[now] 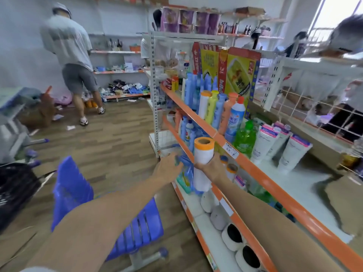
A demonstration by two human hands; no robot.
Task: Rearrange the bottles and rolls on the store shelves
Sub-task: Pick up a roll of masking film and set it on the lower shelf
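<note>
Head cam: left hand (169, 168) reaches with loose, spread grip toward blurry blue bottles (186, 171) on the lower shelf (198, 218); could topple them. Right hand (213, 167) clamps upright roll (203, 151) low, so it might tip.

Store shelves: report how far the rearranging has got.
Done: bottles stand upright in rows on the upper shelf. In hand: the right hand grips an upright orange-topped roll in front of that shelf's edge, while the left hand reaches the blue bottles below. Left: rolls lie on their sides on the lowest shelf.
</note>
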